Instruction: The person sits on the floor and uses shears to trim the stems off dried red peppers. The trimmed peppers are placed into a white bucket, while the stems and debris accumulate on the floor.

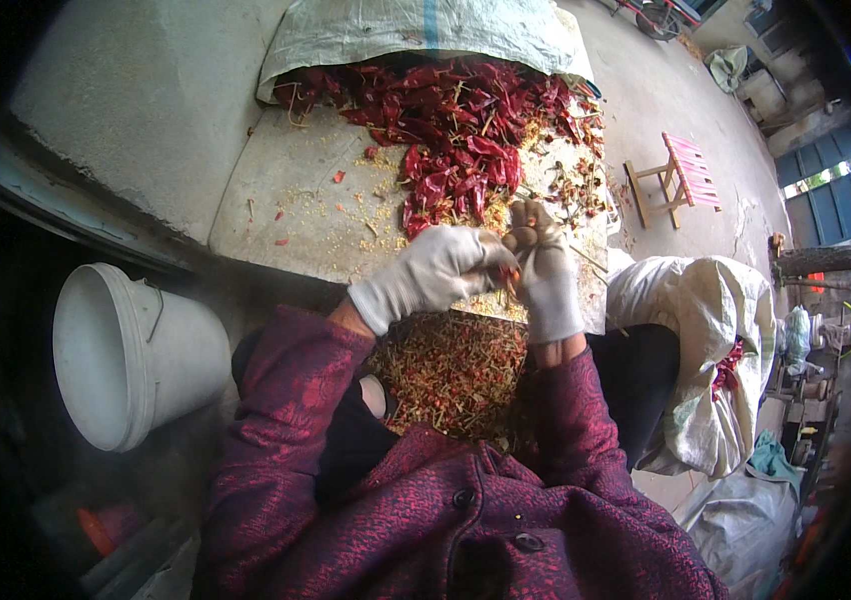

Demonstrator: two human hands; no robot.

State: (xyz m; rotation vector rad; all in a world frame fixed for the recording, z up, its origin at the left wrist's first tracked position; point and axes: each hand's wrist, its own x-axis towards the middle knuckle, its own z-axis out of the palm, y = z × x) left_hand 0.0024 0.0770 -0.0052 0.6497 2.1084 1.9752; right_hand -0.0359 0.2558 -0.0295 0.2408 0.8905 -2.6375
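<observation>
My left hand (438, 270), in a white glove with stained fingertips, is closed in a pinch. Against it, my right hand (546, 268) is closed too, its gloved fingers curled. Between them shows a small piece of dried red chili pepper (512, 279); most of it is hidden by the fingers. Just beyond my hands, a heap of dried red chili peppers (461, 165) covers part of a pale board (286, 190). Yellow seeds lie scattered around the heap, with dry stems (571, 185) on its right side.
A woven sack (426, 30) lies over the far end of the heap. Below the board is a pile of stems and seeds (451, 375). A white bucket (181, 350) lies tipped at left; a bulging white sack (701, 350) stands at right, with a small folding stool (681, 172) beyond.
</observation>
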